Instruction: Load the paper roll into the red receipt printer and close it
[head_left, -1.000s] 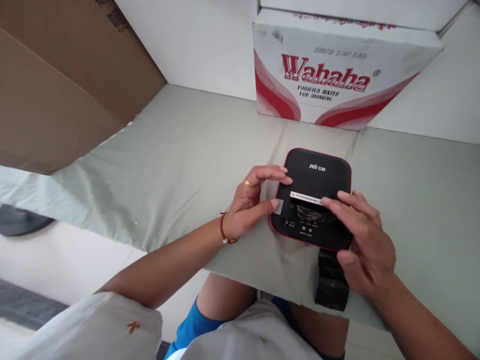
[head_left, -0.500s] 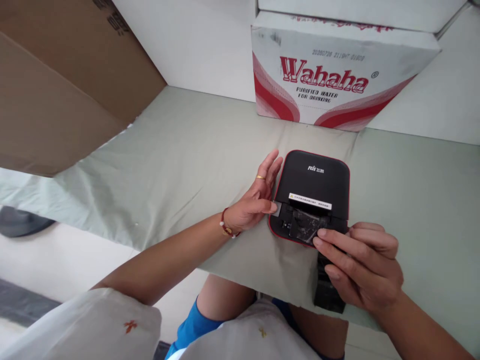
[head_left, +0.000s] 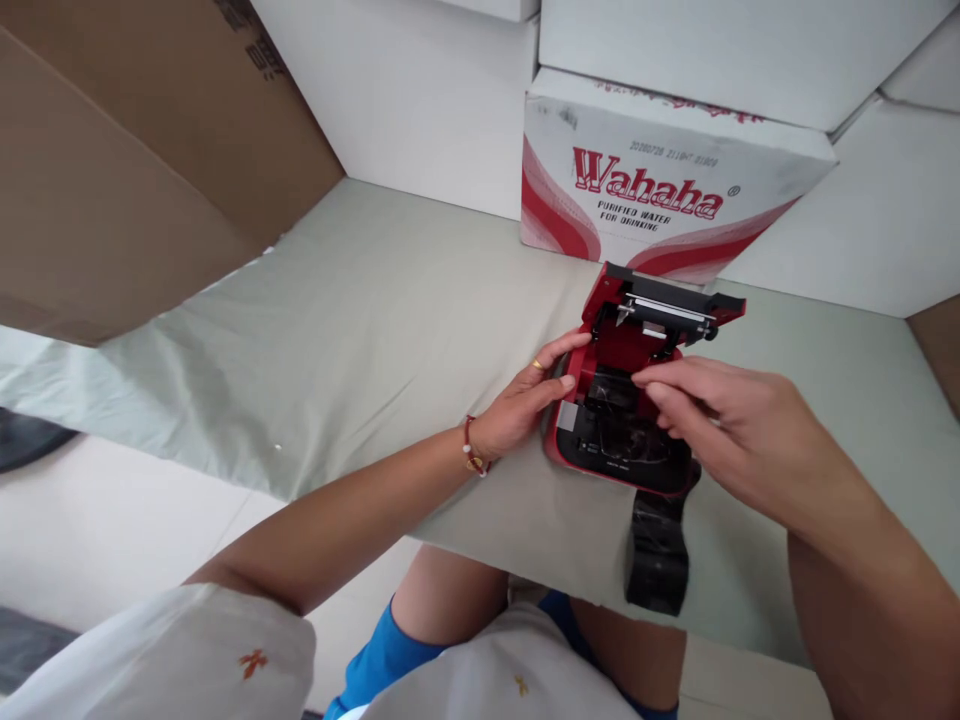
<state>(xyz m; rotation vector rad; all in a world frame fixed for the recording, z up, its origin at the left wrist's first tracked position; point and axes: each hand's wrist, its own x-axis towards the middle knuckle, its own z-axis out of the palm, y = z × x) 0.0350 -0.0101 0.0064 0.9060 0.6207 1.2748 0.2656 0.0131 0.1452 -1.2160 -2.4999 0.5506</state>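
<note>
At near edge of pale green worktop [head_left: 360, 320], right in front of the body: small black printer [head_left: 615, 445] with red trim. Shut flat half a second ago; now lid [head_left: 675, 292] swung up and back, standing tilted at the rear, red inside and metal bar [head_left: 667, 312] showing. Means inner bay laid bare and within reach of fingers; closed-case stage over, by the look of it.

Left hand [head_left: 525, 405]: same post as before, at printer's left side. Fingers loosely stretched, not clenched, forefinger along the red rim, thumb lower on the side wall. Touching and bracing, not wrapped round anything. Ring [head_left: 537, 365] and red-cord bracelet [head_left: 471, 458] on that side.

Right hand [head_left: 720, 430]: shifted from front lip to above the open bay. Fingers half curled, tips drawn close together just over the dark hollow. Pinching something or merely touching the inside: cannot tell, hidden by own knuckles.

Also noted: black block [head_left: 658, 555] hanging off worktop edge just below printer's front. At back, just behind raised lid: white-and-red water carton [head_left: 660, 190]. Far left, well apart: brown carton [head_left: 112, 170].
</note>
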